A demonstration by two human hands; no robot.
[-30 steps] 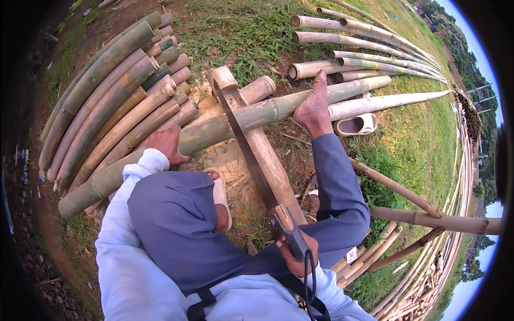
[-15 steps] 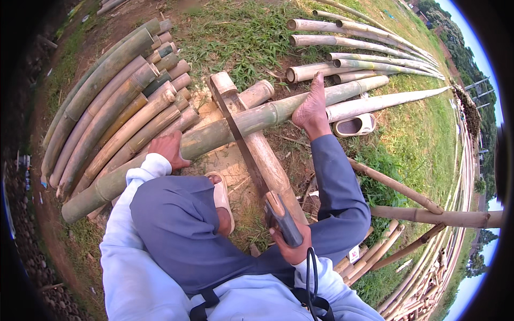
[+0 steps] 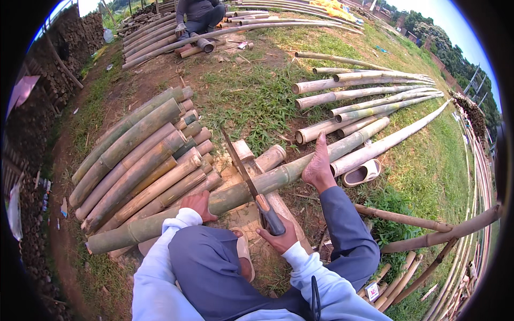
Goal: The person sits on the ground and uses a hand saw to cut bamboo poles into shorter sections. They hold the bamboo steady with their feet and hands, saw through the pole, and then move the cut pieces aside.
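Note:
A thick green bamboo pole (image 3: pixel 230 199) lies slantwise in front of me, resting across a pale bamboo crosspiece (image 3: pixel 278 206). My left hand (image 3: pixel 198 205) grips the pole left of the saw, thumb toward me; the fingers on its far side are partly hidden. In my right hand (image 3: pixel 279 235) is the dark handle of a hand saw (image 3: pixel 239 163). Its long blade crosses the pole, tip pointing away, with the handle close to the pole's near side. My bare foot (image 3: pixel 317 167) presses on the pole farther right.
Cut bamboo lengths (image 3: pixel 136 155) are piled at left. Long bamboo poles (image 3: pixel 369 96) lie on the grass at far right, near an empty sandal (image 3: pixel 362 172). A bamboo frame (image 3: pixel 412 238) stands at right. Another person (image 3: pixel 199 16) sits by more poles at the back.
The saw has slid forward across the pole, bringing its handle and my right hand closer to it. My view has tilted up, showing the person at the back. My left hand stays on the pole.

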